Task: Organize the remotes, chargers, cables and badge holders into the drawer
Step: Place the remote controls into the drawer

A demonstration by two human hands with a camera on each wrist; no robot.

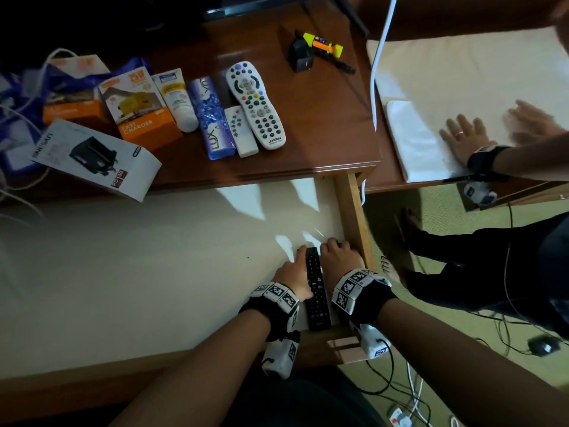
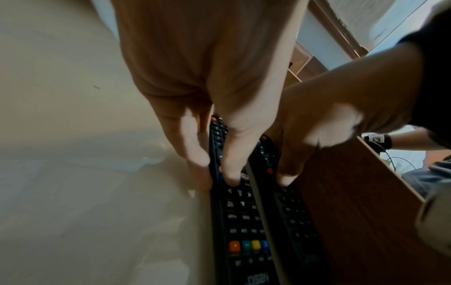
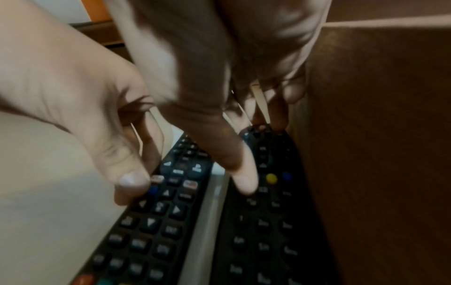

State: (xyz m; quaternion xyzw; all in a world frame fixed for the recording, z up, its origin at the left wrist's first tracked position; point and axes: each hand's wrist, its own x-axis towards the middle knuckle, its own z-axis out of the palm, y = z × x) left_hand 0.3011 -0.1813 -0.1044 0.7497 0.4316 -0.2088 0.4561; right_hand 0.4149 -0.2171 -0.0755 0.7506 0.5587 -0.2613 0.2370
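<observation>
Two black remotes lie side by side at the right end of the open drawer [image 1: 154,272], against its wooden side wall [image 2: 354,212]. My left hand [image 2: 214,173] pinches the left black remote [image 2: 241,221], fingers along its outer edge and one digit on the buttons. My right hand [image 3: 261,152] holds the right black remote [image 3: 263,231], thumb on the keys and fingers curled over its far end. From the head view only the left black remote [image 1: 315,291] shows, between my left hand [image 1: 292,272] and right hand [image 1: 338,257].
On the desk top lie a large white remote [image 1: 255,106], a small white remote [image 1: 240,131], orange charger boxes [image 1: 138,109], a white box [image 1: 95,158], soap, a tube and a black adapter [image 1: 300,55]. Cables [image 1: 18,118] tangle at the left. Another person's hands [image 1: 465,137] press a white towel at the right.
</observation>
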